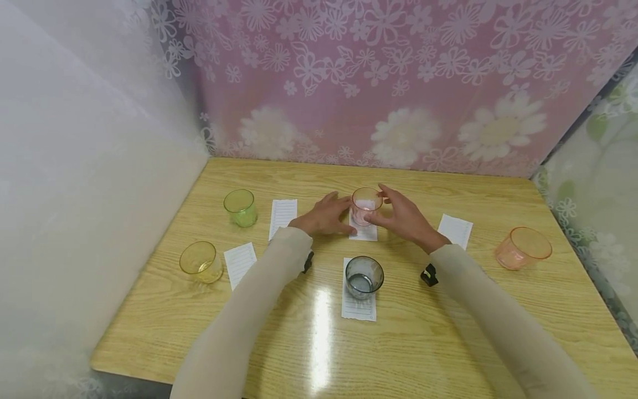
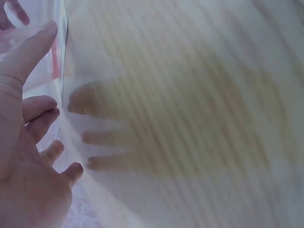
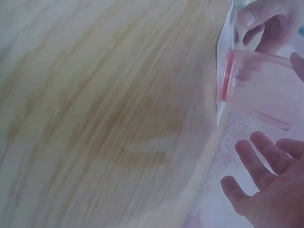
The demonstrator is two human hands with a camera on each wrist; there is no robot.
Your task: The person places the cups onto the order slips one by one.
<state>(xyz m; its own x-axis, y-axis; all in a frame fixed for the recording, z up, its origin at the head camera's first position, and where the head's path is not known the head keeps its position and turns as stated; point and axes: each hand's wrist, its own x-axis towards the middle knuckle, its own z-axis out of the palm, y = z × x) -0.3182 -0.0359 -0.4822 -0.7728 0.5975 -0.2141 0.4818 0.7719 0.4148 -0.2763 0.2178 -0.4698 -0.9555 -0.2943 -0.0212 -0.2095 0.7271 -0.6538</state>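
A clear pink glass cup [image 1: 366,213] stands upright on a lined paper slip [image 1: 366,235] at the back middle of the table. To its left is my left hand [image 1: 326,215], fingers loosely extended beside the cup and over the slip's edge. My right hand [image 1: 399,215] reaches around the cup's right side, thumb and fingers spread. In the right wrist view, a gap shows between most right fingers [image 3: 266,166] and the pink cup [image 3: 261,85]; whether the thumb touches it, I cannot tell.
A grey glass cup [image 1: 364,280] sits on another slip [image 1: 359,313] in front. Green [image 1: 241,209] and yellow [image 1: 200,264] cups stand left, an orange cup [image 1: 520,249] right. More slips [image 1: 284,215] lie between them. A floral curtain [image 1: 369,111] hangs behind the wooden table [image 1: 423,343].
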